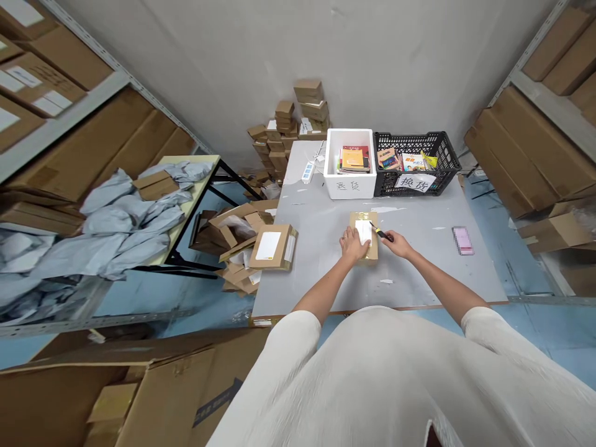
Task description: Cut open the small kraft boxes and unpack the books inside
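A small taped cardboard box (358, 217) with a white label (364, 231) lies on the grey table in front of me. My left hand (352, 244) rests on its near part, fingers spread over the box and the label's edge. In my right hand (398, 243) is a black and yellow utility knife (383, 234), its tip at the right side of the label. Whether the blade touches the box I cannot make out. Left of these, another labelled cardboard box (282, 247) lies at the table's left edge.
At the back of the table (307, 211) stand a white foam box (350, 186) and a black crate (419, 186), both with books. A phone (462, 241) lies at right, a power strip (308, 172) at back left. Opened cartons (242, 226) and grey parcels (112, 217) are to the left.
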### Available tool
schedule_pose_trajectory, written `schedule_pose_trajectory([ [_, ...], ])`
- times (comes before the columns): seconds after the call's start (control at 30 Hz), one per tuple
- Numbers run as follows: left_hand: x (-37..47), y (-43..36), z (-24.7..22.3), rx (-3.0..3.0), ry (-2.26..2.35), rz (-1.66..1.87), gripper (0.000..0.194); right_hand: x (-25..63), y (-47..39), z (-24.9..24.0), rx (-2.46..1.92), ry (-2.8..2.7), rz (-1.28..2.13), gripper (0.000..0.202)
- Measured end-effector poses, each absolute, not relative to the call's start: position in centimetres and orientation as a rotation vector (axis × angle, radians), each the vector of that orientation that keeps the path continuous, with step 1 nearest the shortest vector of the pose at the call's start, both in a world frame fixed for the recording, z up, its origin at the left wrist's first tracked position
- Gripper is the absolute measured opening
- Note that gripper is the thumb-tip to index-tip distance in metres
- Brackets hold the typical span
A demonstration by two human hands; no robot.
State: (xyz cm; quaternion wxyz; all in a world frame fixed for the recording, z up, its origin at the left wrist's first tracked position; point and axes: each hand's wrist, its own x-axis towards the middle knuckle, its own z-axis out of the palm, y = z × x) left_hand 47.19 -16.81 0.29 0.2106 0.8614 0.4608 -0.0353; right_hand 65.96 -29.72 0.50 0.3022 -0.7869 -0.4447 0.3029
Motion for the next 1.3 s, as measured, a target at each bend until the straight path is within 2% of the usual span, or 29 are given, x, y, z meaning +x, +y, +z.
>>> schedule_pose_trajectory([
  [0.07, 48.5, -17.8, 0.2, 2.346, 1.3, -0.135, 0.105, 67.1, -28.9, 0.3, -2.112, -1.133, 0.747, 0.033],
  [0.17, 49.9, -18.9, -0.1, 2.344, 1.298, -0.218, 0.122, 68.9, -27.8, 0.1, -2.139, -1.09, 0.712, 0.033],
  [0.4, 49.7, -17.1, -0.1, 2.503, 0.901, -0.458, 0.125, 70.0, -27.0, -1.0, -2.123, -1.077, 0.651, 0.032],
  [0.57, 48.2, -15.2, 0.7, 2.635, 0.755, -0.481, 0.115, 69.5, -27.7, -1.2, -2.042, -0.884, 0.824, 0.027],
  [0.73, 47.2, -15.4, 1.4, 2.705, 0.798, -0.216, 0.074, 67.4, -28.6, -0.6, -1.865, -0.664, 1.089, 0.027],
  [0.97, 48.1, -16.4, 1.4, 2.693, 0.715, -0.183, 0.054, 66.4, -29.6, 0.2, -1.7, -0.599, 1.303, 0.029],
  [1.17, 49.6, -16.0, 1.4, 2.666, 0.795, -0.285, 0.069, 69.9, -30.9, 1.0, -1.917, -0.756, 1.19, 0.034],
  [1.3, 49.7, -15.9, 1.1, 2.681, 0.771, -0.258, 0.075, 72.2, -32.1, 1.8, -2.017, -0.916, 1.154, 0.025],
])
